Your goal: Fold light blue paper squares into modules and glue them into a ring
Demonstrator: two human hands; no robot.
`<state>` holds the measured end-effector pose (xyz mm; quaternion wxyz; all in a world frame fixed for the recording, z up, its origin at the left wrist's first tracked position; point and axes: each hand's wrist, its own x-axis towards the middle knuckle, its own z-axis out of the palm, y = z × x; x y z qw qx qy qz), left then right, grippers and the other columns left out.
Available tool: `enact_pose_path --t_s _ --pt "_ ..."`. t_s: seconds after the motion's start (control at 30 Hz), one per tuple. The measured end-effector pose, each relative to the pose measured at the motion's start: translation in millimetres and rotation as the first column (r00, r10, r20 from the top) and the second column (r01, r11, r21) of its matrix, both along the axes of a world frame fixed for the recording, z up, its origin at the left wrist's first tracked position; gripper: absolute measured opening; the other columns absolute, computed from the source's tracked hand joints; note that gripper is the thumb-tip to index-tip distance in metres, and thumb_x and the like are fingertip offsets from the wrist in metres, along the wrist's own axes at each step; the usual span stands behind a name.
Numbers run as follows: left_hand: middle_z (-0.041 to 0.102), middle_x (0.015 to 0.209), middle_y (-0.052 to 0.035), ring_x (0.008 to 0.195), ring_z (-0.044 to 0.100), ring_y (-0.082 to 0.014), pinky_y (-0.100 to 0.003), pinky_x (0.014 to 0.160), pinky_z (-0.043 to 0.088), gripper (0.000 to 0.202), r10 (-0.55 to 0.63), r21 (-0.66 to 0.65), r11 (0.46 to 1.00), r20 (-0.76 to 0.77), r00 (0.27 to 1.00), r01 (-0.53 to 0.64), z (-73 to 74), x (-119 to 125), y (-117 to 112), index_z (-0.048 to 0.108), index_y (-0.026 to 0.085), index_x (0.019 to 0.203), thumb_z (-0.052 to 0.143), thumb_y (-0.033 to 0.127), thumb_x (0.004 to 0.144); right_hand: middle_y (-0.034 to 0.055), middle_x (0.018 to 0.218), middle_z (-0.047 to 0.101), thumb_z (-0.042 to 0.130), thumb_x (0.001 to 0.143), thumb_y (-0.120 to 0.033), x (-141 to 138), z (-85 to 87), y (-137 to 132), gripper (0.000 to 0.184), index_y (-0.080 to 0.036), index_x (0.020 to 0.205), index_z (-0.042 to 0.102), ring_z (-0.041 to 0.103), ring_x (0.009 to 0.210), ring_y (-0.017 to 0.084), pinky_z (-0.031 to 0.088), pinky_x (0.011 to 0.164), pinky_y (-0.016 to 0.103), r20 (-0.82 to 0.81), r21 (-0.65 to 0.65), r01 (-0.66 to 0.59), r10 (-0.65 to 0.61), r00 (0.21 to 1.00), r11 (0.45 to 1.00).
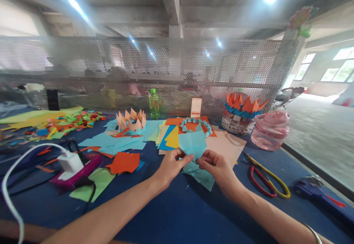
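Note:
A light blue sheet of paper [193, 143] is held up between my two hands over the blue table. My left hand [177, 161] pinches its lower left edge, thumb in front. At the lower right, the fingers of my right hand [213, 162] close on the same sheet. Below my hands lie more light blue paper pieces [203, 177]. Just behind the held sheet sits a ring of folded light blue paper [207, 127], resting on orange paper. A peach folded-paper crown [132, 123] stands farther left on light blue sheets [110, 143].
Red-and-yellow-handled scissors [267, 179] and a blue tool [320, 196] lie at right, near a pink water jug [271, 129] and a basket [237, 123] of orange folded paper. At left are a purple power strip [91, 164] with cables, paper scraps [69, 122] and a green bottle [154, 103].

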<state>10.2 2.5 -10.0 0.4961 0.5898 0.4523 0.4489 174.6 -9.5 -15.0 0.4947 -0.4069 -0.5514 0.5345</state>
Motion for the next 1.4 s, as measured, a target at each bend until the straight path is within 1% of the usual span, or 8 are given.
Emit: enact_pose_path --t_s 0.07,0.23,0.37,0.5,0.67,0.87,1.03,1.4 --pt "0.069 0.076 -0.0048 0.068 0.056 -0.0157 -0.025 0.063 0.04 0.031 0.009 -0.011 1.0 0.015 1.0 -0.008 -0.4 -0.3 -0.2 0.069 0.013 0.078 0.069 0.041 0.067 0.0028 0.073 0.067 0.074 0.063 -0.045 0.2 -0.6 0.7 0.039 -0.015 0.085 0.064 0.058 0.065 0.014 0.042 0.063 0.025 0.017 0.003 -0.017 0.017 1.0 1.0" --pt "0.068 0.07 -0.0021 0.06 0.05 -0.012 -0.023 0.057 0.035 0.026 0.018 -0.023 1.0 0.041 0.999 -0.017 1.8 -0.5 -0.5 0.07 0.015 0.076 0.07 0.039 0.066 0.004 0.069 0.068 0.069 0.068 -0.05 0.4 -4.4 2.2 0.036 -0.016 0.071 0.06 0.062 0.07 0.017 0.042 0.061 0.025 0.133 -0.002 -0.02 0.02 0.991 1.0" --pt "0.065 0.065 -0.0008 0.056 0.046 -0.0101 -0.022 0.055 0.033 0.026 0.017 -0.055 0.998 0.078 0.997 -0.013 4.3 0.3 -1.7 0.07 0.014 0.071 0.072 0.039 0.063 0.0049 0.071 0.069 0.064 0.074 -0.05 0.9 -6.0 1.2 0.035 -0.015 0.069 0.059 0.062 0.071 0.016 0.042 0.063 0.025 0.209 0.021 -0.051 0.045 0.977 0.999" --pt "0.061 0.062 0.0006 0.053 0.043 -0.0086 -0.022 0.055 0.032 0.026 0.031 -0.111 0.994 0.122 0.992 -0.017 2.7 0.6 -1.7 0.068 0.013 0.069 0.072 0.038 0.062 0.0044 0.071 0.069 0.063 0.075 -0.05 0.8 -4.8 -0.4 0.035 -0.015 0.07 0.061 0.06 0.068 0.015 0.041 0.062 0.025 0.217 0.024 -0.075 0.068 0.974 0.997" --pt "0.056 0.057 0.0025 0.053 0.043 -0.0086 -0.022 0.054 0.033 0.026 0.053 -0.126 0.991 0.143 0.988 -0.035 0.8 1.0 -1.8 0.063 0.014 0.062 0.073 0.038 0.062 0.0047 0.073 0.069 0.061 0.075 -0.053 -0.5 -2.2 -2.6 0.038 -0.015 0.071 0.063 0.059 0.066 0.015 0.041 0.061 0.025 0.22 0.011 -0.083 0.078 0.972 0.997" --pt "0.052 0.056 0.0043 0.053 0.042 -0.0083 -0.022 0.053 0.032 0.029 0.059 -0.094 0.995 0.148 0.987 -0.046 -1.1 2.6 -1.8 0.059 0.014 0.06 0.072 0.04 0.063 0.0045 0.072 0.069 0.063 0.073 -0.052 -2.2 1.4 -4.8 0.038 -0.014 0.068 0.062 0.057 0.066 0.014 0.041 0.063 0.024 0.205 -0.027 -0.081 0.085 0.975 0.996" --pt "0.049 0.054 0.0048 0.052 0.041 -0.0087 -0.022 0.053 0.032 0.029 0.077 -0.058 0.996 0.114 0.99 -0.071 -4.8 3.4 -0.8 0.056 0.015 0.061 0.07 0.039 0.066 0.0042 0.071 0.068 0.063 0.074 -0.05 -2.4 1.6 -5.6 0.037 -0.013 0.07 0.063 0.057 0.067 0.013 0.039 0.063 0.023 0.201 -0.045 -0.096 0.103 0.974 0.994" --pt "0.047 0.053 0.0054 0.053 0.041 -0.0089 -0.022 0.053 0.031 0.03 0.088 -0.021 0.996 0.073 0.993 -0.087 -3.5 3.9 -3.7 0.054 0.015 0.06 0.067 0.04 0.069 0.0035 0.07 0.067 0.063 0.072 -0.052 -2.5 -0.5 -3.7 0.039 -0.013 0.07 0.062 0.056 0.065 0.012 0.039 0.062 0.023 0.205 -0.063 -0.1 0.111 0.972 0.993"
